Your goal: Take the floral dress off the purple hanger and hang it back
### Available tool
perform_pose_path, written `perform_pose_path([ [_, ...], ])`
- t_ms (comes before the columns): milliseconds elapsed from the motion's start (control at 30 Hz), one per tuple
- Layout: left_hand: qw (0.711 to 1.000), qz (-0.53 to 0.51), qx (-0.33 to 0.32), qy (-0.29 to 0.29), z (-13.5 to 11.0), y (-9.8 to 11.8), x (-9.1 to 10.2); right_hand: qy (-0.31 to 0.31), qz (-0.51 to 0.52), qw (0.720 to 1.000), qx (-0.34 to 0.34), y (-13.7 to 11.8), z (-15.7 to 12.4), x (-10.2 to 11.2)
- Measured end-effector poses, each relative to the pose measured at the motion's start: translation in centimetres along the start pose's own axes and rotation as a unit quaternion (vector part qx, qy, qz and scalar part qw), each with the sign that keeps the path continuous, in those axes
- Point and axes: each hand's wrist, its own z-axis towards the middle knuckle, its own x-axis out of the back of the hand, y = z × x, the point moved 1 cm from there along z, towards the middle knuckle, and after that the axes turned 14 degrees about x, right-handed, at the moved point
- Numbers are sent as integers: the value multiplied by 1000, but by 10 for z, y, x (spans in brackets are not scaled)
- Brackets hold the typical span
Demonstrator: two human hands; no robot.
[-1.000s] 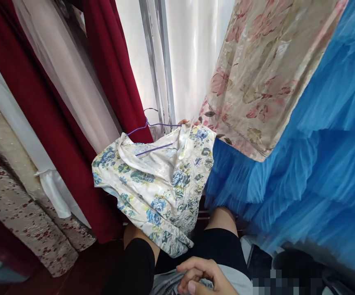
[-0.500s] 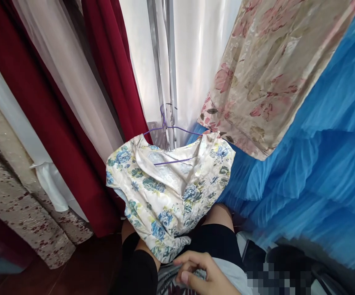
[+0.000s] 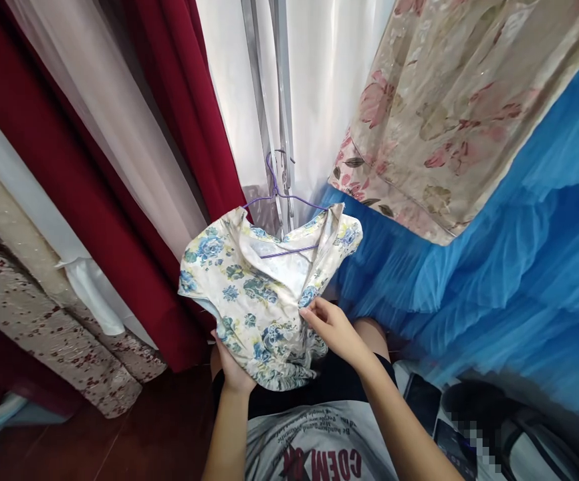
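Observation:
A cream blouse (image 3: 249, 287) with blue and green flowers hangs on a purple hanger (image 3: 275, 192) in front of my lap. The hanger's hook is up by some grey straps. My right hand (image 3: 332, 327) pinches the front of the blouse at the bottom of its V-shaped neckline. Low on the blouse's left side, my left hand (image 3: 236, 369) grips the fabric, with some of its fingers hidden behind the cloth. The lower edge of the blouse looks gathered and rests over my dark shorts.
Dark red cloth (image 3: 169, 300) and pale garments hang on the left. A white curtain (image 3: 329, 87) with grey straps (image 3: 264, 73) is behind the hanger. To the right hang a beige floral garment (image 3: 434, 133) and blue ruffled tulle (image 3: 495, 287). Dark items lie at the lower right.
My right hand has moved up from near the lap to the neckline and pinches it. My left hand has come into view at the blouse's side. The blouse's right side has shifted inward.

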Motion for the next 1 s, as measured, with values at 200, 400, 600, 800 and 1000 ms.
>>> perform_pose_path([
  [200,999,-7,49,-14,-17,6,-16,-4,-11,1000,27,-18,8,-11],
  [400,998,54,1,14,-2,-4,-15,94,102,990,-6,-5,0,-2],
  [600,907,187,-231,299,9,-12,-9,140,117,983,-22,-1,-7,3],
  [800,909,306,-264,100,-10,-29,-54,88,151,984,-35,-9,-12,-33],
  [1000,887,372,-271,31,1,-8,-64,57,214,972,-82,-23,13,-26],
])
